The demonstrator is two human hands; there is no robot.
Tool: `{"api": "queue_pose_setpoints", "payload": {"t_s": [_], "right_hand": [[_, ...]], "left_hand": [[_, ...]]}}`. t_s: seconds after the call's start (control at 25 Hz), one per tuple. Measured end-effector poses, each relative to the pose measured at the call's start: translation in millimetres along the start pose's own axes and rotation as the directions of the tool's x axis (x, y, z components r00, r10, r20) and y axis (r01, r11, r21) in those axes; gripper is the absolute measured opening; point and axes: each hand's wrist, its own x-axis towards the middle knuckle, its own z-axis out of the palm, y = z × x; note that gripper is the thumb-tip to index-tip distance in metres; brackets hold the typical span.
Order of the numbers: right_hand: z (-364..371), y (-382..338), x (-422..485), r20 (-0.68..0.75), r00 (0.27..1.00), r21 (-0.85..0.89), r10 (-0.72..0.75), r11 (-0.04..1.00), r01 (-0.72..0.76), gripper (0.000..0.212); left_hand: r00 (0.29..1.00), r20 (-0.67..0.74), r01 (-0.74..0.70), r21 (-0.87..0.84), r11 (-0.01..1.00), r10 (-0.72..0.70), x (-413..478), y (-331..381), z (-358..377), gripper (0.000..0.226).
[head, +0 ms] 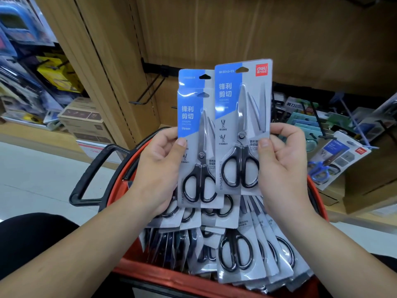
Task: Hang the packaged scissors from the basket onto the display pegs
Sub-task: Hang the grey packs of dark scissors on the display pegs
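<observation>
Packaged scissors, black-handled: single pack (242, 117) pinched by the right hand (283, 164), small stack (193, 134) gripped by the left hand (159, 166), thumbs laid on the fronts, held upright and overlapping above the red basket (163, 278), where more are piled. Hanging advised singly: hang hole (242, 70) lined up squarely with the bare wire peg (148, 91), then slid on.

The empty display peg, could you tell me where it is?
Head view, left of centre: the peg juts from the wooden panel, just left of the held packs.
</observation>
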Motion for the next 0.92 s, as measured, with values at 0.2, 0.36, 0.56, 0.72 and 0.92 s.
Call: {"api": "queue_pose_setpoints", "payload": {"t_s": [0.2, 0.36, 0.56, 0.72, 0.92], "right_hand": [[-0.3, 2.0, -0.1, 0.023, 1.0, -0.023, 0.009, 1.0, -0.009, 0.022], [-7.8, -12.2, -1.7, 0.046, 0.998, 0.031, 0.037, 0.999, -0.039, 0.033], [-33.6, -33.9, -10.2, 0.013, 0.999, 0.148, 0.036, 0.988, -0.038, 0.04], [-65.7, -49.8, -15.8, -0.073, 0.995, 0.194, 0.07, 0.98, -0.054, 0.043], [-125.8, -58.9, -19.5, -0.236, 0.968, 0.061, 0.087, 0.995, -0.074, 0.053]], "left_hand": [[1.0, -0.013, -0.008, -0.011, 1.0, 0.008, 0.5, -0.3, 0.6, 0.018], [0.999, -0.027, -0.025, 0.0, 1.0, 0.025, -1.1, 6.5, 7.1, 0.019], [0.998, 0.009, -0.067, 0.025, 0.997, 0.067, -9.5, 20.6, 34.6, 0.019], [0.989, 0.074, -0.132, 0.09, 0.987, 0.125, -20.2, 34.4, 80.7, 0.02], [0.961, 0.205, -0.233, 0.248, 0.94, 0.184, -30.3, 28.9, 150.3, 0.035]]}}
